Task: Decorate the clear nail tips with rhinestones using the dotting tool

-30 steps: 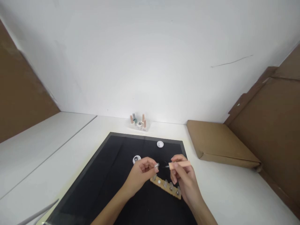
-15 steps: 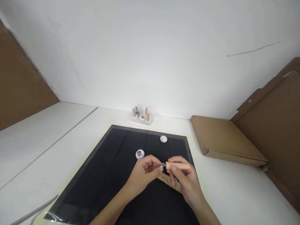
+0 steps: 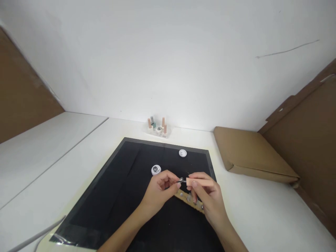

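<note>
Left hand: the left hand [image 3: 158, 192], bare, comes in from the bottom edge; its thumb and forefinger pinch a small shiny piece [image 3: 181, 179], held up just above the work surface.
Right hand: the right hand [image 3: 210, 196], also bare, grips a brush by its peach handle [image 3: 201, 182], which lies nearly level and points left.
Brush tip: the thin dark bristle end reaches the shiny piece between the two hands; whether they touch is too small to tell.
Tan strip: beneath the fingers, a narrow tan strip [image 3: 187, 201] slants down to the right, bearing small clear and silvery bits, partly hidden by the right hand.
Black mat: a wide black mat [image 3: 105, 196] spreads under everything so far.
White jar: an open white jar [image 3: 156, 170] with silvery contents stands just beyond the left hand.
White lid: a round white lid [image 3: 182, 153] lies near the mat's far edge.
Back of table: a clear tray [image 3: 154, 134] of small bottles, mostly peach-capped; to the right, a flat cardboard box [image 3: 244, 150].
Farthest: a white wall [image 3: 162, 63].
</note>
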Motion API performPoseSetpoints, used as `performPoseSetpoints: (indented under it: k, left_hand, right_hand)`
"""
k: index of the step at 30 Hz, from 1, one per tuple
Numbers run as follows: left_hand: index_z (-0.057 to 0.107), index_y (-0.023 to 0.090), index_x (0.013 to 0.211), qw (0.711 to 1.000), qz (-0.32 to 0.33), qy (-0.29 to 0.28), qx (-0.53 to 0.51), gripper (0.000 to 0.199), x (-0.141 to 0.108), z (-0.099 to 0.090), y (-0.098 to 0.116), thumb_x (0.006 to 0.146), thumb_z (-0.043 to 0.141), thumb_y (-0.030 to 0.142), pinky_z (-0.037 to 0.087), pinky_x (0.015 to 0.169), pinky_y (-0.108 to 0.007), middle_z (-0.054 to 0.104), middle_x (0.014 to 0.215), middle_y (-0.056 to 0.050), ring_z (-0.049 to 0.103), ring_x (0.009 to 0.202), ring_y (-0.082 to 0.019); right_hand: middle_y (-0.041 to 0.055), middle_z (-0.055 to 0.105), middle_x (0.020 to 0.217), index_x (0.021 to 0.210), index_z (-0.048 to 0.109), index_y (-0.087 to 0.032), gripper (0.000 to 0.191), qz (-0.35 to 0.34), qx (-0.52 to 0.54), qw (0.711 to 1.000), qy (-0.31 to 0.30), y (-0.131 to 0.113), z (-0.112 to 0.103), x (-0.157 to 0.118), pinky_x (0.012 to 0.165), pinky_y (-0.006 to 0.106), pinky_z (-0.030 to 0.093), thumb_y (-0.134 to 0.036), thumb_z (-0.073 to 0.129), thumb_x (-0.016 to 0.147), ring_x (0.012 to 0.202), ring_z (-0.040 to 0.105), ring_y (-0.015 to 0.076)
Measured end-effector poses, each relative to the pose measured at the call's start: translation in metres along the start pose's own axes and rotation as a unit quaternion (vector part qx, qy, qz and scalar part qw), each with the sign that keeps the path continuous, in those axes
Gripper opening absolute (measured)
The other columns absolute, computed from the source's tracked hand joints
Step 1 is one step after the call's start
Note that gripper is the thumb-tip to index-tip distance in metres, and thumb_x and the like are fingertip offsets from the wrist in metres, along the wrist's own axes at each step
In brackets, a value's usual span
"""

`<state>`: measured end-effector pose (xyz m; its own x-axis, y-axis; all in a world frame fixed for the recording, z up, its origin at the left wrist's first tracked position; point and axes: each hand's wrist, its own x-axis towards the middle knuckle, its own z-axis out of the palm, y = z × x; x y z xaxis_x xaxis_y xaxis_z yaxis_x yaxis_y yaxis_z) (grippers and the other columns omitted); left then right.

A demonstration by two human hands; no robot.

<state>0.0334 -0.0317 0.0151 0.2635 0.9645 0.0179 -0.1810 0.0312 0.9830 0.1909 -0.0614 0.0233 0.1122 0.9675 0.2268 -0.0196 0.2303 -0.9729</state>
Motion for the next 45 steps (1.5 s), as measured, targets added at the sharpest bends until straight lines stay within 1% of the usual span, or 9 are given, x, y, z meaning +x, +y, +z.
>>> performPoseSetpoints:
  k: [7,11,13,18,23,29,32,40,45]
  left_hand:
    - [0.066,0.013,0.068,1.000,-0.006,0.004,0.004,0.023,0.000,-0.001,0.001,0.065,0.080,0.031,0.043,0.058,-0.023,0.060,0.060,0.001,0.054,0.058,-0.011]
    - [0.065,0.013,0.069,1.000,-0.011,0.004,0.001,0.025,0.000,-0.001,0.002,0.064,0.080,0.033,0.042,0.056,-0.022,0.060,0.059,0.001,0.053,0.056,-0.010]
    - [0.064,0.013,0.068,1.000,-0.012,0.006,0.000,0.026,0.000,0.000,0.002,0.064,0.080,0.034,0.041,0.055,-0.022,0.059,0.059,0.001,0.053,0.056,-0.010]
    - [0.064,0.013,0.067,1.000,-0.012,0.008,0.000,0.027,-0.001,0.000,0.003,0.064,0.080,0.035,0.041,0.054,-0.022,0.059,0.059,0.001,0.052,0.055,-0.010]
    - [0.064,0.013,0.067,1.000,-0.012,0.009,-0.002,0.028,-0.002,0.000,0.004,0.064,0.080,0.035,0.040,0.052,-0.021,0.059,0.059,0.002,0.050,0.054,-0.009]
    - [0.064,0.014,0.067,1.000,-0.009,0.006,-0.001,0.028,-0.002,0.001,0.007,0.064,0.080,0.036,0.040,0.051,-0.021,0.057,0.059,0.002,0.050,0.053,-0.009]
    - [0.064,0.014,0.066,1.000,-0.007,0.004,-0.003,0.027,-0.002,0.002,0.007,0.064,0.080,0.035,0.040,0.051,-0.021,0.057,0.058,0.002,0.049,0.053,-0.009]
    - [0.064,0.013,0.064,1.000,-0.005,0.003,-0.011,0.026,-0.001,0.002,0.006,0.064,0.081,0.033,0.039,0.052,-0.020,0.056,0.055,0.003,0.048,0.051,-0.007]
    - [0.065,0.013,0.065,1.000,-0.006,0.001,-0.011,0.025,-0.002,0.003,0.006,0.064,0.082,0.032,0.040,0.053,-0.021,0.057,0.056,0.003,0.050,0.053,-0.008]
  right_hand:
    - [0.0064,0.071,0.079,0.074,0.075,-0.018,0.022,-0.020,-0.037,0.999,0.006,0.000,0.000,-0.001,0.038,0.020,0.045,-0.038,0.069,0.079,0.040,0.047,0.0062]
    - [0.0063,0.071,0.082,0.081,0.075,-0.020,0.015,-0.039,-0.051,0.998,-0.013,-0.002,-0.002,-0.001,0.040,0.021,0.043,-0.032,0.067,0.081,0.043,0.048,0.0076]
    - [0.0052,0.069,0.080,0.084,0.074,-0.021,0.012,-0.049,-0.053,0.997,-0.025,-0.005,-0.003,-0.001,0.040,0.021,0.042,-0.029,0.066,0.082,0.044,0.049,0.0083]
    - [0.0030,0.064,0.077,0.082,0.072,-0.022,0.007,-0.077,-0.055,0.994,-0.051,-0.012,-0.005,0.001,0.044,0.022,0.042,-0.023,0.065,0.080,0.052,0.054,0.0113]
    - [0.0021,0.063,0.077,0.082,0.072,-0.023,0.011,-0.097,-0.056,0.991,-0.069,-0.016,-0.005,0.002,0.050,0.023,0.044,-0.017,0.063,0.080,0.058,0.056,0.0128]
    - [0.0022,0.062,0.076,0.080,0.071,-0.023,0.014,-0.103,-0.061,0.989,-0.082,-0.020,-0.008,0.002,0.056,0.025,0.047,-0.013,0.062,0.078,0.065,0.060,0.0155]
    - [0.0019,0.061,0.076,0.079,0.071,-0.023,0.014,-0.104,-0.065,0.989,-0.083,-0.020,-0.009,0.001,0.058,0.026,0.047,-0.012,0.061,0.078,0.066,0.060,0.0157]
    - [0.0007,0.058,0.075,0.078,0.070,-0.023,0.016,-0.106,-0.069,0.989,-0.080,-0.019,-0.010,0.000,0.057,0.025,0.045,-0.010,0.061,0.078,0.065,0.058,0.0143]
    - [0.0009,0.056,0.079,0.081,0.070,-0.024,0.014,-0.102,-0.056,0.991,-0.072,-0.016,-0.012,-0.001,0.060,0.026,0.046,-0.015,0.060,0.082,0.068,0.058,0.0144]
